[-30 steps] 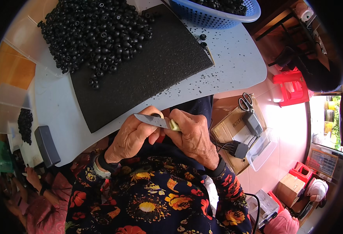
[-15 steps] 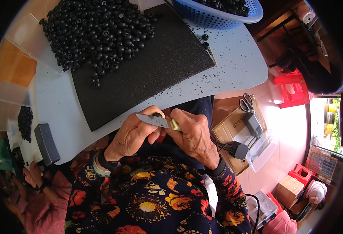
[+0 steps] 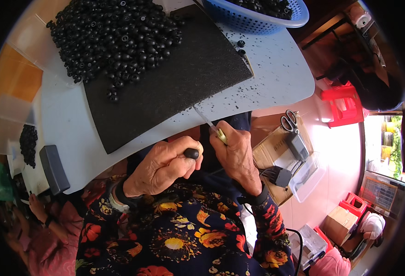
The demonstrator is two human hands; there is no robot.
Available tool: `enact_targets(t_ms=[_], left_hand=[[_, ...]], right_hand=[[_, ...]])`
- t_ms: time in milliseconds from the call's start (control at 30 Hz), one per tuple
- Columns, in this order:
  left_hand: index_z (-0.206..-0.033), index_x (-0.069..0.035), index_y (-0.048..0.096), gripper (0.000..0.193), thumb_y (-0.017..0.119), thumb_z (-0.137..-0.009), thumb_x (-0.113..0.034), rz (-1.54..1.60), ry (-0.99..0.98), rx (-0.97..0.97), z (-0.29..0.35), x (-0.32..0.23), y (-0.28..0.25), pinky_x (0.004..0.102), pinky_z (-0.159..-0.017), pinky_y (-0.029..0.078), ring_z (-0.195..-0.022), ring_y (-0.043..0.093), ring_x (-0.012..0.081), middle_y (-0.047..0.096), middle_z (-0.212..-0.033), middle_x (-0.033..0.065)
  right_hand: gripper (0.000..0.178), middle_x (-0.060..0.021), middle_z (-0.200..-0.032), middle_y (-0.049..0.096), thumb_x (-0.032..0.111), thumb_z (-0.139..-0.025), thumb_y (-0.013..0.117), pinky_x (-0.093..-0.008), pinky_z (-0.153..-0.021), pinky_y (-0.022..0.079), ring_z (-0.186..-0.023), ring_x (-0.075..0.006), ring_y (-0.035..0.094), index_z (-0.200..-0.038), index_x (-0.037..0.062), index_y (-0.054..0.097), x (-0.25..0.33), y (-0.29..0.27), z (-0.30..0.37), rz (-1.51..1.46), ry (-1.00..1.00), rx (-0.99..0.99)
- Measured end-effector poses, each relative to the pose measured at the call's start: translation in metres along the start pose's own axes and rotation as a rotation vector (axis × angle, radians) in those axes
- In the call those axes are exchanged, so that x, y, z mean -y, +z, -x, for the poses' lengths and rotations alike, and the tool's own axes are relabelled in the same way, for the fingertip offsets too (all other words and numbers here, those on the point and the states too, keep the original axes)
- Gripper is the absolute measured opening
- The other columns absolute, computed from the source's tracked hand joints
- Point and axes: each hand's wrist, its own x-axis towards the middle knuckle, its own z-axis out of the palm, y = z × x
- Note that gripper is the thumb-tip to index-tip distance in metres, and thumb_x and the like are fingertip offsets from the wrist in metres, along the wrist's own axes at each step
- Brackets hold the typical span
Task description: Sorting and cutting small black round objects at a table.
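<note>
In my left hand (image 3: 159, 166) a small black rounded piece (image 3: 191, 153) is pinched between thumb and fingers, its smooth end showing. My right hand (image 3: 235, 149) is closed around the pale yellow-green handle of a knife (image 3: 205, 117). The thin blade points up and left, its tip by the table's near edge. Both hands are apart, over my lap in front of the table. Beyond them lies a black mat (image 3: 175, 87), with a large heap of black rounded pieces (image 3: 115, 41) on its far left part.
A blue perforated basket (image 3: 257, 18) of black pieces stands at the far right of the white table (image 3: 285, 83), near scattered black scraps. On the left are clear bins and a dark grey block (image 3: 54, 169). Scissors (image 3: 289, 120) lie on a cardboard box at right. Another person's hand (image 3: 37, 208) shows lower left.
My hands have moved apart. The knife blade has left the black piece and swung round to point toward the table; my left hand has dropped slightly and turned with the piece.
</note>
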Motion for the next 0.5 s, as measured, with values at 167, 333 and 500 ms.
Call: enact_targets(t_ms=[167,333,500], left_hand=[[-0.099,0.000,0.051,0.016,0.042,-0.090,-0.010,-0.038,0.016,-0.049,0.000,0.003,-0.001,0.0241,-0.058,0.041,-0.060,0.047,0.0080,0.054,-0.073,0.0043],[-0.100,-0.001,0.052,0.017,0.042,-0.092,-0.012,-0.069,0.020,-0.096,0.003,0.006,-0.005,0.0243,-0.057,0.040,-0.059,0.046,0.0079,0.052,-0.068,0.0028],[-0.097,-0.001,0.052,0.021,0.044,-0.096,-0.021,-0.158,0.012,-0.156,0.002,0.013,-0.009,0.0258,-0.052,0.034,-0.056,0.039,0.0070,0.044,-0.060,-0.0009]], right_hand=[[0.013,-0.0176,-0.061,0.054,0.005,-0.083,0.061,-0.0375,-0.051,0.044,-0.055,-0.0377,0.055,-0.079,0.0001,0.050,0.017,-0.004,0.003,-0.110,0.093,0.004],[0.015,-0.0167,-0.064,0.054,0.004,-0.082,0.062,-0.0369,-0.052,0.044,-0.056,-0.0361,0.056,-0.080,0.0011,0.048,0.029,-0.004,0.010,-0.122,-0.026,0.054],[0.024,-0.0128,-0.075,0.060,0.008,-0.077,0.070,-0.0372,-0.052,0.046,-0.062,-0.0337,0.061,-0.083,0.0034,0.048,0.034,-0.005,0.011,-0.039,-0.121,0.106]])
